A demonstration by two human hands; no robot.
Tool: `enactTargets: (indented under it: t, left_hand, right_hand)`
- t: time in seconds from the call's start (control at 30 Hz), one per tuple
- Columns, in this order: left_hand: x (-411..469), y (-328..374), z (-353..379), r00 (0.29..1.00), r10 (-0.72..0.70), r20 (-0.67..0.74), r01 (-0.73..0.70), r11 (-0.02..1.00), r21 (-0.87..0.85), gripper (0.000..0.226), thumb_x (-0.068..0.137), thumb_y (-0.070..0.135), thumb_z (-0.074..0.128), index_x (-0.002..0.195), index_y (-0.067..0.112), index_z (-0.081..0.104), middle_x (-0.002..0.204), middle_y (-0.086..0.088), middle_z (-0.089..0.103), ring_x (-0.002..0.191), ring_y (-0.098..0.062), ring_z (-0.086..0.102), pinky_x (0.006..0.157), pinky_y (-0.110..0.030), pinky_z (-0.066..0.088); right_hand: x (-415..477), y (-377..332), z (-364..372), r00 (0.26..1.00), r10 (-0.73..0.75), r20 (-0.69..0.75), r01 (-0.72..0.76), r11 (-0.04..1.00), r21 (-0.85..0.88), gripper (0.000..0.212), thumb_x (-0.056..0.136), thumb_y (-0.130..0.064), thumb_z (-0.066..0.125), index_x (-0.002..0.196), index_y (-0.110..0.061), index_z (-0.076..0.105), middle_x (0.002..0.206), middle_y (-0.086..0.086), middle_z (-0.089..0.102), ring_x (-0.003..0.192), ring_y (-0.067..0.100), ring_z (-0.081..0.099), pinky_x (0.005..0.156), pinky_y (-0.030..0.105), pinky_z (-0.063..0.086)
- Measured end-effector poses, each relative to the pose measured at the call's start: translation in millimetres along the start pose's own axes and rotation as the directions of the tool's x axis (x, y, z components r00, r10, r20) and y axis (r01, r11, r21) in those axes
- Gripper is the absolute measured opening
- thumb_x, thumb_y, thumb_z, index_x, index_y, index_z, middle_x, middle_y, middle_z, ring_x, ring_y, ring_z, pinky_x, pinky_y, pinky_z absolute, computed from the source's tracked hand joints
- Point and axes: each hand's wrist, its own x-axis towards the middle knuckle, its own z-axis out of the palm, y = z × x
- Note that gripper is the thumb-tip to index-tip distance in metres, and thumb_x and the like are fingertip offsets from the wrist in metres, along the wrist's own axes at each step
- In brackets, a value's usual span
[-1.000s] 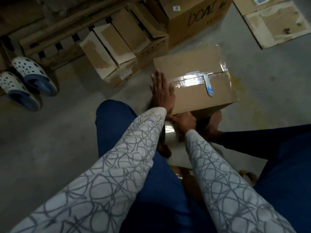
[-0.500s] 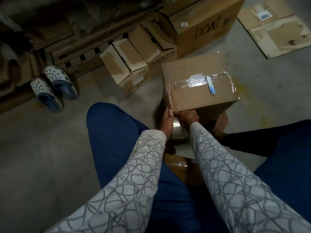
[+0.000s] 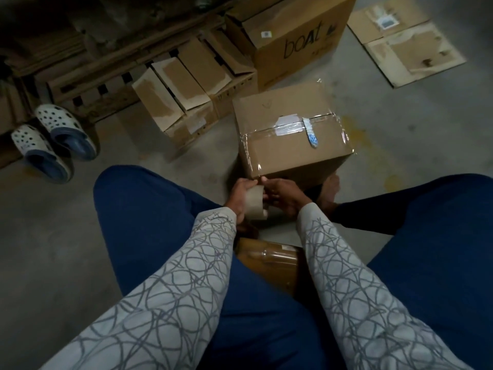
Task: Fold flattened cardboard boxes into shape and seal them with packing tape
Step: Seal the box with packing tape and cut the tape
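- The left hand point(image 3: 240, 194) has its fingers curled round a roll of tape point(image 3: 254, 205), gripping it from the left side.
- The right hand point(image 3: 284, 194) is bent in against the right side of the roll. Its thumb and forefinger are pinched together at the roll's top edge; whether they hold a loose end of tape is too dim to tell.
- The sealed box point(image 3: 290, 153) stands on the floor just beyond the fingertips of both hands, and its near lower corner almost touches them.
- A strip of clear tape point(image 3: 269, 129) runs across the top seam of the box and down its sides, farther out from the fingers.
- A small blue and white thing point(image 3: 311, 137) lies on the box top, past the right hand's fingers.
- A brown taped object point(image 3: 269, 259) sits behind the wrists, between the legs.
- Far beyond the fingers are open small boxes point(image 3: 181, 97), a big printed box point(image 3: 293, 33) and flat cardboard sheets point(image 3: 410, 49).
- A pair of clogs point(image 3: 53, 141) sits well off to the left of the left hand.
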Motion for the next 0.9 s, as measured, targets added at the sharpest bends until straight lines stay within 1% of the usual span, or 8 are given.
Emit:
enactTargets:
  t: [0.07, 0.17, 0.27, 0.33, 0.47, 0.57, 0.77, 0.9]
  left_hand:
    - [-1.0, -3.2, 2.6, 0.998, -0.054, 0.009, 0.054, 0.999, -0.005, 0.068, 0.072, 0.046, 0.078, 0.128, 0.013, 0.059, 0.117, -0.022, 0.068, 0.092, -0.035, 0.07, 0.076, -0.049, 0.059]
    - [0.6, -6.8, 11.7, 0.992, -0.116, -0.054, 0.112, 0.991, -0.079, 0.081, 0.055, 0.053, 0.082, 0.125, 0.017, 0.062, 0.125, -0.022, 0.067, 0.096, -0.037, 0.07, 0.077, -0.052, 0.058]
    - [-10.2, -13.3, 20.7, 0.974, -0.162, -0.156, 0.135, 0.975, -0.175, 0.062, 0.069, 0.051, 0.083, 0.109, 0.01, 0.059, 0.111, -0.022, 0.065, 0.096, -0.032, 0.066, 0.087, -0.051, 0.056]
    - [-2.8, -26.1, 19.1, 0.953, -0.205, -0.223, 0.166, 0.97, -0.178, 0.098, 0.05, 0.062, 0.091, 0.125, 0.012, 0.051, 0.12, -0.015, 0.062, 0.108, -0.03, 0.064, 0.095, -0.051, 0.053]
    - [99.4, -97.2, -6.6, 0.905, -0.298, -0.305, 0.213, 0.936, -0.281, 0.115, 0.02, 0.069, 0.095, 0.125, 0.051, 0.052, 0.14, -0.006, 0.059, 0.112, -0.033, 0.065, 0.085, -0.058, 0.051]
    - [24.6, -52.2, 10.5, 0.898, -0.359, -0.253, 0.294, 0.92, -0.261, 0.115, 0.03, 0.068, 0.094, 0.132, 0.047, 0.047, 0.134, -0.006, 0.053, 0.112, -0.037, 0.058, 0.071, -0.058, 0.055]
    - [-48.9, -13.5, 43.4, 0.949, -0.252, -0.191, 0.22, 0.96, -0.172, 0.055, 0.074, 0.057, 0.075, 0.122, 0.036, 0.056, 0.131, -0.011, 0.05, 0.11, -0.037, 0.055, 0.067, -0.048, 0.057]
    - [-54.3, -9.5, 49.3, 0.927, -0.272, -0.257, 0.222, 0.953, -0.208, 0.046, 0.079, 0.063, 0.065, 0.116, 0.037, 0.056, 0.138, -0.01, 0.045, 0.117, -0.038, 0.052, 0.065, -0.048, 0.056]
  right_hand:
    - [4.5, -2.8, -5.9, 0.991, -0.069, -0.112, 0.041, 0.97, -0.238, 0.022, 0.089, -0.03, 0.075, 0.097, -0.01, 0.074, 0.093, 0.01, 0.072, 0.086, 0.024, 0.07, 0.068, 0.032, 0.06]
    - [0.9, -20.6, -19.8, 0.856, -0.386, -0.345, 0.06, 0.735, -0.675, 0.024, 0.081, -0.045, 0.076, 0.084, -0.022, 0.075, 0.09, 0.001, 0.074, 0.089, 0.023, 0.07, 0.081, 0.035, 0.057]
    - [-1.2, -52.8, -34.1, 0.683, -0.57, -0.458, 0.102, 0.694, -0.712, 0.026, 0.088, -0.043, 0.069, 0.102, -0.021, 0.073, 0.105, 0.003, 0.071, 0.101, 0.023, 0.065, 0.083, 0.03, 0.045]
    - [10.8, -68.5, -44.0, 0.611, -0.62, -0.492, 0.137, 0.695, -0.706, 0.035, 0.091, -0.038, 0.068, 0.115, -0.014, 0.065, 0.12, 0.013, 0.066, 0.114, 0.031, 0.061, 0.09, 0.035, 0.046]
    - [27.0, -82.9, -52.7, 0.61, -0.602, -0.515, 0.035, 0.67, -0.742, 0.045, 0.094, -0.042, 0.063, 0.125, -0.01, 0.054, 0.132, 0.017, 0.054, 0.12, 0.036, 0.057, 0.097, 0.04, 0.044]
    - [32.8, -95.6, -61.1, 0.633, -0.585, -0.507, 0.018, 0.666, -0.746, 0.043, 0.089, -0.045, 0.067, 0.118, -0.014, 0.06, 0.13, 0.016, 0.055, 0.118, 0.036, 0.059, 0.099, 0.039, 0.044]
    - [27.4, -99.4, -73.1, 0.765, -0.607, -0.216, 0.239, 0.579, -0.779, 0.029, 0.085, -0.028, 0.076, 0.108, -0.012, 0.071, 0.104, 0.01, 0.072, 0.092, 0.024, 0.066, 0.087, 0.033, 0.052]
    - [-4.2, -79.9, -48.7, 0.74, -0.619, 0.264, 0.444, 0.154, -0.883, 0.025, 0.096, -0.024, 0.066, 0.119, -0.018, 0.073, 0.096, 0.013, 0.057, 0.089, 0.024, 0.056, 0.078, 0.027, 0.038]
